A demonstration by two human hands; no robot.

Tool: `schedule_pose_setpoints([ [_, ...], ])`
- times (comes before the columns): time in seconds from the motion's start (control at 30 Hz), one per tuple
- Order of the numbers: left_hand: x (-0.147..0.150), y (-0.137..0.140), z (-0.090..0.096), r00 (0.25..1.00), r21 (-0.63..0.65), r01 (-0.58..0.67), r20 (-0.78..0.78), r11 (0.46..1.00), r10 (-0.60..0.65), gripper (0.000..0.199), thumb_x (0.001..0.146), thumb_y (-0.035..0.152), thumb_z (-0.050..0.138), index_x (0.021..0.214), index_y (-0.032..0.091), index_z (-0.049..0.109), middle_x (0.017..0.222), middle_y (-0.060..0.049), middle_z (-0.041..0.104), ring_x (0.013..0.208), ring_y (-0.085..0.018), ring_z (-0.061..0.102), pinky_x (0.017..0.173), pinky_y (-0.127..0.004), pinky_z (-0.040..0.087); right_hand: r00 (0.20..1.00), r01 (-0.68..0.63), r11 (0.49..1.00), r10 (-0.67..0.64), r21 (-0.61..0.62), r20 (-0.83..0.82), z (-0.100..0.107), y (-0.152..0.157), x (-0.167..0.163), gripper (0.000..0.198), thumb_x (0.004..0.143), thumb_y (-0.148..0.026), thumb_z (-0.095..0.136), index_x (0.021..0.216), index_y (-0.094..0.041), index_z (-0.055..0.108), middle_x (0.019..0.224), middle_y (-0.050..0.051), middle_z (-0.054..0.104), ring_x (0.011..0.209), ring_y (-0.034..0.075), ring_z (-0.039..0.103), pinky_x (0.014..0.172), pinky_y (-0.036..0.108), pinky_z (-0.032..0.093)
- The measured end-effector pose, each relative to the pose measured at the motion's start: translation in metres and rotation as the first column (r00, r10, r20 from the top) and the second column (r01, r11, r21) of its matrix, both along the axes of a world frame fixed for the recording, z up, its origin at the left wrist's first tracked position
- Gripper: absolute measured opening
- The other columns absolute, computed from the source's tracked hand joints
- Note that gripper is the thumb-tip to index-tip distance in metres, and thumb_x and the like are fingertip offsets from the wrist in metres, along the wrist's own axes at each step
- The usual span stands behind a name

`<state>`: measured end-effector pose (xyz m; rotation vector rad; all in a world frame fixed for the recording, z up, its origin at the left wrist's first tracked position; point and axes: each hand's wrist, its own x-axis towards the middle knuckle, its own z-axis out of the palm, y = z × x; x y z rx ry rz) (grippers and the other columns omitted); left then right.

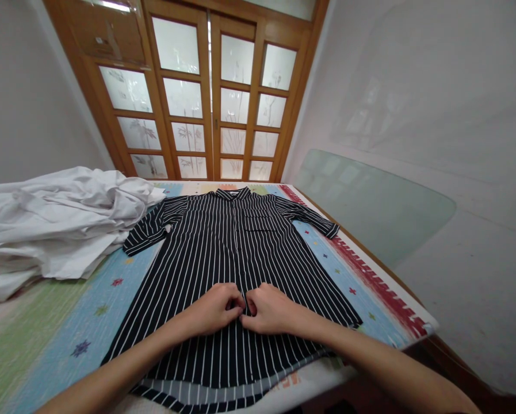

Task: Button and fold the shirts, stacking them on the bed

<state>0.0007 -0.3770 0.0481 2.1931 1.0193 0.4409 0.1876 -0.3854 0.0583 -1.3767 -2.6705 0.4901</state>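
A black short-sleeved shirt with white stripes point(206, 247) lies spread front side up, its collar at the far end and its curved hem towards me. Over the lower part of the front placket, my left hand point(221, 305) and my right hand point(264, 310) meet, knuckles almost touching. Both have their fingers curled and thumbs pinched in on the shirt's front edge. Whatever small part sits between the fingertips, perhaps a button, is hidden. Near the hem, the shirt's paler inner side shows.
A heap of white cloth point(63, 221) lies at the left, close to the shirt's sleeve. Under everything is a table with a colourful patterned cover point(89, 322). A pale green panel point(370, 201) stands against the right wall. Wooden glazed doors point(214, 92) close off the back.
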Motion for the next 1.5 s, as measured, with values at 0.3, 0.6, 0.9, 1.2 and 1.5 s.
schedule_pose_setpoints([
  [0.3, 0.010, -0.002, 0.009, 0.999, -0.152, -0.036, -0.022, 0.988, 0.033, 0.017, 0.075, 0.013, 0.052, 0.072, 0.018, 0.067, 0.057, 0.003, 0.062, 0.055, -0.011, 0.058, 0.057, -0.021, 0.043, 0.992, 0.061, 0.995, -0.069, -0.079, -0.103, -0.001, 0.006, 0.002, 0.014, 0.075, -0.018, 0.063, 0.062, -0.017, 0.062, 0.059, 0.001, 0.060, 0.058, 0.014, 0.054, 0.057, 0.024, 0.034],
  [0.6, 0.014, -0.003, 0.008, 0.986, -0.505, -0.169, -0.074, 0.847, 0.152, 0.008, 0.079, 0.019, 0.052, 0.079, 0.018, 0.060, 0.055, 0.005, 0.061, 0.036, -0.009, 0.051, 0.035, -0.018, 0.037, 0.882, 0.041, 0.882, -0.253, -0.470, -0.398, -0.015, 0.012, 0.024, 0.012, 0.065, -0.003, 0.059, 0.067, -0.015, 0.062, 0.053, -0.007, 0.054, 0.050, 0.008, 0.048, 0.050, 0.018, 0.034],
  [0.9, 0.005, -0.001, 0.002, 0.992, -0.656, -0.105, -0.014, 0.747, 0.126, 0.010, 0.083, 0.028, 0.057, 0.081, 0.018, 0.056, 0.057, 0.004, 0.065, 0.035, -0.009, 0.053, 0.033, -0.019, 0.040, 0.778, -0.017, 0.782, -0.381, -0.622, -0.499, -0.028, 0.013, 0.027, 0.016, 0.065, -0.004, 0.054, 0.072, -0.016, 0.062, 0.050, -0.008, 0.057, 0.046, 0.008, 0.051, 0.046, 0.016, 0.034],
  [1.2, 0.007, 0.000, -0.004, 0.979, -0.724, -0.063, 0.090, 0.687, 0.184, 0.021, 0.083, 0.036, 0.060, 0.078, 0.016, 0.056, 0.055, 0.003, 0.064, 0.034, -0.008, 0.053, 0.033, -0.019, 0.039, 0.727, -0.047, 0.654, -0.496, -0.755, -0.475, -0.013, 0.013, 0.029, 0.007, 0.066, -0.016, 0.056, 0.073, -0.017, 0.058, 0.047, -0.009, 0.056, 0.031, 0.003, 0.035, 0.032, 0.016, 0.025],
  [1.5, 0.009, -0.001, -0.004, 0.972, -0.725, -0.035, 0.135, 0.688, 0.192, 0.023, 0.083, 0.038, 0.059, 0.079, 0.015, 0.057, 0.054, 0.003, 0.063, 0.034, -0.009, 0.053, 0.033, -0.020, 0.040, 0.703, -0.112, 0.644, -0.487, -0.757, -0.518, -0.012, 0.012, 0.026, 0.008, 0.070, -0.023, 0.057, 0.073, -0.016, 0.060, 0.053, -0.006, 0.062, 0.030, 0.003, 0.038, 0.030, 0.016, 0.023],
])
